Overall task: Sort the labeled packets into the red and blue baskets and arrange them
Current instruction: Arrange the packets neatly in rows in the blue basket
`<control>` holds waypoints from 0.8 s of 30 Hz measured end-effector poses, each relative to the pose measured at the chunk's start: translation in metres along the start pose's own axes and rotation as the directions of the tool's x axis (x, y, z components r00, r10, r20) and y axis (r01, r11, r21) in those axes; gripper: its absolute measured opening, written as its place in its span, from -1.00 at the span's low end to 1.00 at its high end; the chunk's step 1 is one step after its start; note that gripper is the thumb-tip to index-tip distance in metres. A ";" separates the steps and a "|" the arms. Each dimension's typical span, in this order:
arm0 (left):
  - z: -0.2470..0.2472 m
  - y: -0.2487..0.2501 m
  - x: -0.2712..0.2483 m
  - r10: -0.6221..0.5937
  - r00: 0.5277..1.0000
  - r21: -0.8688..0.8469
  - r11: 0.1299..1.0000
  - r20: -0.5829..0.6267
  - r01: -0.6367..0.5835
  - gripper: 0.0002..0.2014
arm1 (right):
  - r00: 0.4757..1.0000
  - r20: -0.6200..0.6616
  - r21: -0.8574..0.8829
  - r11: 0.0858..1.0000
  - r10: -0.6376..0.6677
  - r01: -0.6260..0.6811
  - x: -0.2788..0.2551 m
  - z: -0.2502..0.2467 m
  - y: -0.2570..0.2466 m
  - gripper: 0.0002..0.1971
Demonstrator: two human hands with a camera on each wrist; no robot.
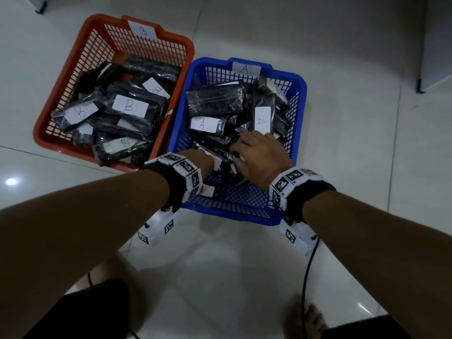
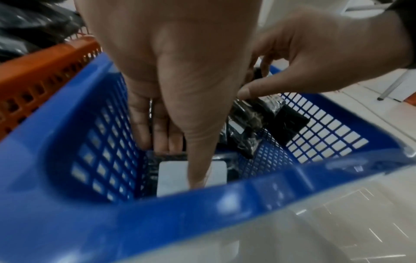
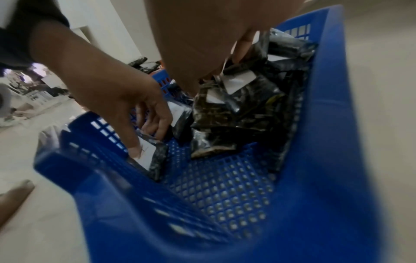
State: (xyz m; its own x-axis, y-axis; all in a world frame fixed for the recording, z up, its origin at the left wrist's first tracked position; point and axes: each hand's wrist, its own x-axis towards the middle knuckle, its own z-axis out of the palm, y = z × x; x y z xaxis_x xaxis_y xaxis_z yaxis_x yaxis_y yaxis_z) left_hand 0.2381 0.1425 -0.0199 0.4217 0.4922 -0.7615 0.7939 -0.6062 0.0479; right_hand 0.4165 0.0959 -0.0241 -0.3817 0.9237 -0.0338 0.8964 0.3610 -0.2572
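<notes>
On the floor stand a red basket (image 1: 186, 45) tagged B and a blue basket (image 1: 302, 94) tagged A. Each holds several black packets with white labels, B ones (image 1: 129, 106) in the red, A ones (image 1: 203, 124) in the blue. Both hands are inside the blue basket's near half. My left hand (image 2: 180, 158) pinches a labelled packet (image 2: 166, 179) at the near left corner, thumb on its white label, fingers (image 2: 157, 128) behind it. My right hand (image 1: 254, 152) curls over the heap in the middle, thumb and fingers gripping a black packet (image 2: 258, 110).
Glossy white floor tiles surround the baskets, which touch side by side. My bare foot (image 1: 305, 319) and a black cable (image 1: 308, 270) lie near the bottom. Furniture feet stand at the top left (image 1: 40, 7) and right (image 1: 420, 86). The blue basket's near floor (image 3: 236, 186) is bare mesh.
</notes>
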 end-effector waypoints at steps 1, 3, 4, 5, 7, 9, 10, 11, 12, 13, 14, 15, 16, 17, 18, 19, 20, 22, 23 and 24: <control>-0.004 0.001 -0.001 0.000 1.000 0.008 1.000 0.023 0.000 -0.73 | 1.000 0.013 0.025 1.000 -0.003 0.003 0.002 -0.001 -0.004 -0.81; -0.011 -0.003 -0.001 -0.023 0.998 -0.029 0.999 0.050 0.024 -0.85 | 0.996 0.088 0.074 0.997 0.015 -0.021 0.005 -0.004 -0.013 -0.77; -0.016 -0.007 -0.002 -0.028 0.996 -0.078 0.996 0.079 0.034 -0.75 | 0.991 0.133 0.081 0.996 0.030 -0.041 0.007 -0.005 -0.018 -0.75; -0.024 -0.013 -0.004 -0.030 0.991 -0.139 0.989 0.132 0.048 -0.71 | 0.987 0.157 0.078 0.996 0.038 -0.051 0.008 -0.006 -0.022 -0.73; -0.042 -0.026 -0.012 -0.044 0.974 -0.225 0.970 0.221 0.095 -0.84 | 0.983 0.179 0.060 0.997 0.047 -0.058 0.010 -0.007 -0.030 -0.73; -0.063 -0.040 -0.024 -0.075 0.972 -0.303 0.942 0.222 0.142 -0.83 | 0.973 0.223 0.054 0.995 0.065 -0.079 0.014 -0.005 -0.038 -0.71; -0.072 -0.046 -0.031 -0.093 0.972 -0.322 0.933 0.216 0.161 -0.81 | 0.961 0.265 0.062 0.994 0.074 -0.093 0.017 -0.003 -0.042 -0.70; -0.076 -0.054 -0.035 -0.112 0.971 -0.340 0.923 0.210 0.180 -0.82 | 0.945 0.318 0.073 0.992 0.078 -0.106 0.020 0.000 -0.045 -0.69; -0.079 -0.062 -0.038 -0.137 0.971 -0.371 0.906 0.198 0.204 -0.84 | 0.925 0.370 0.085 0.989 0.084 -0.124 0.022 0.003 -0.049 -0.68; -0.082 -0.070 -0.041 -0.163 0.970 -0.414 0.882 0.181 0.226 -0.85 | 0.910 0.405 0.101 0.984 0.095 -0.148 0.024 0.006 -0.052 -0.67; -0.085 -0.076 -0.043 -0.186 0.970 -0.451 0.860 0.159 0.239 -0.84 | 0.901 0.420 0.118 0.977 0.113 -0.178 0.026 0.009 -0.055 -0.65; -0.088 -0.081 -0.045 -0.200 0.971 -0.484 0.842 0.133 0.239 -0.84 | 0.897 0.421 0.133 0.968 0.138 -0.211 0.027 0.011 -0.057 -0.63; -0.090 -0.084 -0.048 -0.211 0.972 -0.516 0.823 0.107 0.236 -0.83 | 0.894 0.419 0.144 0.960 0.161 -0.240 0.028 0.014 -0.061 -0.60; -0.092 -0.087 -0.049 -0.220 0.973 -0.552 0.803 0.074 0.224 -0.82 | 0.893 0.412 0.151 0.953 0.179 -0.261 0.029 0.016 -0.064 -0.57; -0.093 -0.087 -0.049 -0.226 0.974 -0.590 0.783 0.028 0.198 -0.83 | 0.896 0.399 0.155 0.949 0.195 -0.276 0.030 0.017 -0.067 -0.52; -0.093 -0.086 -0.049 -0.226 0.974 -0.637 0.754 -0.021 0.161 -0.84 | 0.897 0.388 0.159 0.943 0.214 -0.293 0.031 0.019 -0.070 -0.46; -0.093 -0.084 -0.047 -0.226 0.972 -0.697 0.708 -0.069 0.115 -0.84 | 0.892 0.386 0.166 0.933 0.238 -0.320 0.033 0.020 -0.073 -0.39; -0.091 -0.078 -0.040 -0.252 0.948 -0.801 0.599 -0.196 -0.006 -0.82 | 0.871 0.398 0.186 0.905 0.287 -0.383 0.036 0.025 -0.076 -0.34; -0.090 -0.073 -0.034 -0.282 0.912 -0.802 0.592 -0.298 -0.080 -0.80 | 0.869 0.400 0.199 0.897 0.293 -0.394 0.037 0.028 -0.077 -0.39; -0.090 -0.069 -0.029 -0.311 0.861 -0.777 0.614 -0.402 -0.141 -0.79 | 0.872 0.404 0.217 0.896 0.278 -0.386 0.036 0.030 -0.078 -0.49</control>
State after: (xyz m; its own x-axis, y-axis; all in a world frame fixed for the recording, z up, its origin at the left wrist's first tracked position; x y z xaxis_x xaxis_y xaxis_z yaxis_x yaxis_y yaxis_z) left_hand 0.2106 0.2268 0.0569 0.2923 0.8634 -0.4111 0.7682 0.0440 0.6387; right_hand 0.3263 0.0969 -0.0339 -0.1748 0.8533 -0.4913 0.9019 -0.0613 -0.4275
